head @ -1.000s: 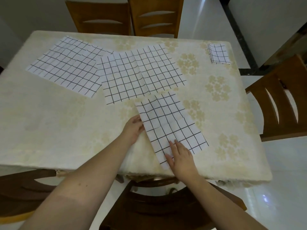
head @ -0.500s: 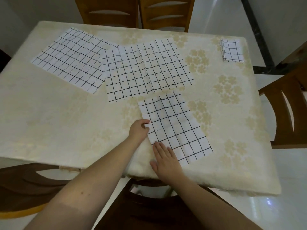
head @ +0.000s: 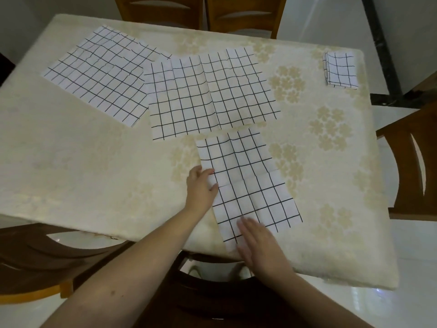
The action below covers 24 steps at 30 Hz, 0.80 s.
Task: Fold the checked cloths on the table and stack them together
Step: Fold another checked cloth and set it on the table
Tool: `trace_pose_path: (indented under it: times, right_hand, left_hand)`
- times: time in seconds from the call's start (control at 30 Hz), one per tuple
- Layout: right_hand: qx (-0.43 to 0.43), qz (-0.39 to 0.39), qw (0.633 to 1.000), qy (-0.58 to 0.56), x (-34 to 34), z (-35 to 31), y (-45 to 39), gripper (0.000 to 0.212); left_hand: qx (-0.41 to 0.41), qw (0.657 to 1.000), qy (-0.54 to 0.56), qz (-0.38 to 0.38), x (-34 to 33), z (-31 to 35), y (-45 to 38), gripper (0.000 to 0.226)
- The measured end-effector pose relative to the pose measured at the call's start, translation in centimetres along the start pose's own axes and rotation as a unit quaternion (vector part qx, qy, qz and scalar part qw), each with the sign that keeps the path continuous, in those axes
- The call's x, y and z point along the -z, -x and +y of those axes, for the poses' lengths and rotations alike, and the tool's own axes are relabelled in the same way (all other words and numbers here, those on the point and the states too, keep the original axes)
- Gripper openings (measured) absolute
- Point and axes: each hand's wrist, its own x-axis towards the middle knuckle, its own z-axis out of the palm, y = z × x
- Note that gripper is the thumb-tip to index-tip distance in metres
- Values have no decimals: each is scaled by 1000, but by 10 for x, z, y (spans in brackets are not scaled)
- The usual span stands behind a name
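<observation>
A half-folded white checked cloth lies as a long strip near the table's front edge. My left hand rests flat against its left edge, fingers on the cloth. Flat on the strip's near end lies my right hand, blurred, fingers together. Two unfolded checked cloths lie farther back: one in the middle and one at the back left, slightly overlapped by the middle one. A small folded checked cloth sits at the far right corner.
The table wears a cream cloth with a flower pattern. Wooden chairs stand around it: two at the far side, one at the right, one at the near left, one below me.
My right hand slid from the strip's left edge to its near end. The left hand stayed at the left edge. The camera view shifted a little.
</observation>
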Motion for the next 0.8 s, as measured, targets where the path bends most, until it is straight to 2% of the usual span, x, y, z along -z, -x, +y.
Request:
trace_pose_path:
  times: [0.03,0.1,0.2,0.3,0.4,0.57,0.8]
  right_hand:
    - [-19,24,999,-10,7,4,-15,56]
    - [-53,51,997,-19,18,9,-47,52]
    - [-80,62,994,-36,29,8,-88,52]
    - [-82,30,996,-31,31,4,-112,58]
    - [-58,-44,997,-12,19,2,-121,68]
    - [-50,-86,994,39,-6,28,-109,63]
    - [-172,-62,978,98,22,111,-79,59]
  left_hand:
    - [-37,998,-51,27,-3,-2,3,44]
    - [-144,972,-181,48,-10,-7,8,47]
    - [-246,919,-308,-16,-21,-12,15,56]
    - [-256,904,-335,-74,-29,-24,22,62]
    - [-283,904,-309,-88,-28,-31,21,56]
    - [-250,903,-334,-103,-18,-34,20,66]
    - [-126,921,-352,-109,-9,-43,28,99]
